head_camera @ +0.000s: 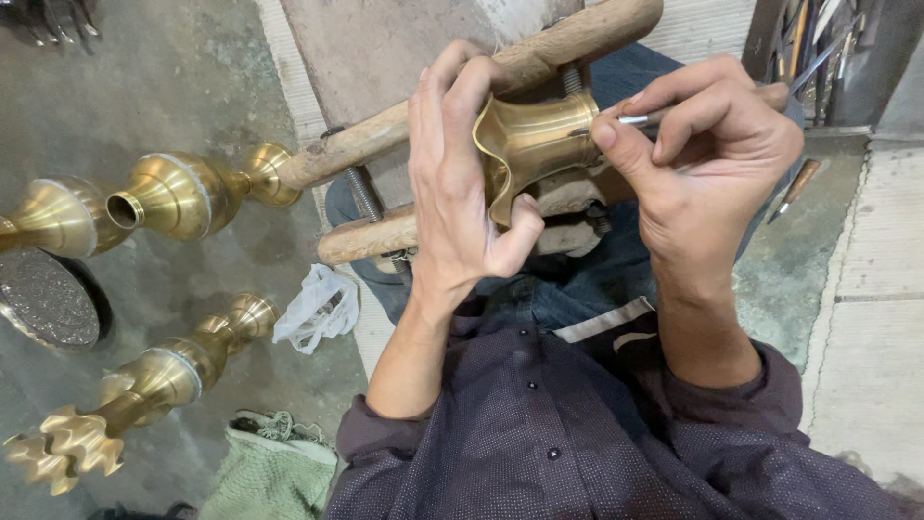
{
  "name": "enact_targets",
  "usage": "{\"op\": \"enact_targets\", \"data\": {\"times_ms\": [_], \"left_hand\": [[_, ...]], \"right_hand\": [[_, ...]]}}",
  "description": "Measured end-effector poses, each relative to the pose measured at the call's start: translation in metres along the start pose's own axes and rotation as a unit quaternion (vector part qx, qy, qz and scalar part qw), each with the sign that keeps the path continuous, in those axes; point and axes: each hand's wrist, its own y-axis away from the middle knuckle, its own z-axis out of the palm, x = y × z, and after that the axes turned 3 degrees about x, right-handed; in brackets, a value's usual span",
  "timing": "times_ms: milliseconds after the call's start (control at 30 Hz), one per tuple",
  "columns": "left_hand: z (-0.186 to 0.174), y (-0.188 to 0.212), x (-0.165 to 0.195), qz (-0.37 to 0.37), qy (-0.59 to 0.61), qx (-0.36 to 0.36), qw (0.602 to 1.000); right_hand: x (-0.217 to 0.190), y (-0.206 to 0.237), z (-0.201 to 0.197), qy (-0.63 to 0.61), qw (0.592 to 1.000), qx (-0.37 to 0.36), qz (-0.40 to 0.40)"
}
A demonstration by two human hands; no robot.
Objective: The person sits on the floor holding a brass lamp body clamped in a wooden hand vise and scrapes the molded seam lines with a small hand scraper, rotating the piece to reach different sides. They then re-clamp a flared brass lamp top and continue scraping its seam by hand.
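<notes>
A brass flared piece with a wavy rim point(531, 149) sits clamped between two wooden bars of a vise point(404, 125) resting over my lap. My left hand point(460, 183) wraps around the flared rim, thumb under it and fingers over the top. My right hand point(707, 144) pinches a thin metal engraving tool point(643, 119) whose tip touches the brass body on its right side.
On the floor at left lie brass vase-like parts point(178, 195), point(144, 390), a dark patterned round plate point(43, 299), a crumpled white plastic bag point(316, 308) and a green cloth point(274, 472). More tools point(797, 185) lie at right near a rack of tools point(808, 43).
</notes>
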Motion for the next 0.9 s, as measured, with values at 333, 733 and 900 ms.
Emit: {"op": "enact_targets", "data": {"times_ms": [333, 733, 900], "left_hand": [[-0.004, 0.002, 0.0, 0.002, -0.032, 0.015, 0.999], [-0.008, 0.005, 0.023, -0.032, -0.024, 0.002, 0.999], [-0.004, 0.005, 0.02, -0.063, 0.007, -0.004, 0.998]], "right_hand": [[0.007, 0.002, 0.0, -0.07, 0.996, 0.059, -0.012], [-0.007, 0.016, -0.004, -0.063, 0.996, 0.028, 0.064], [-0.007, 0.016, -0.003, -0.053, 0.997, 0.028, 0.05]]}}
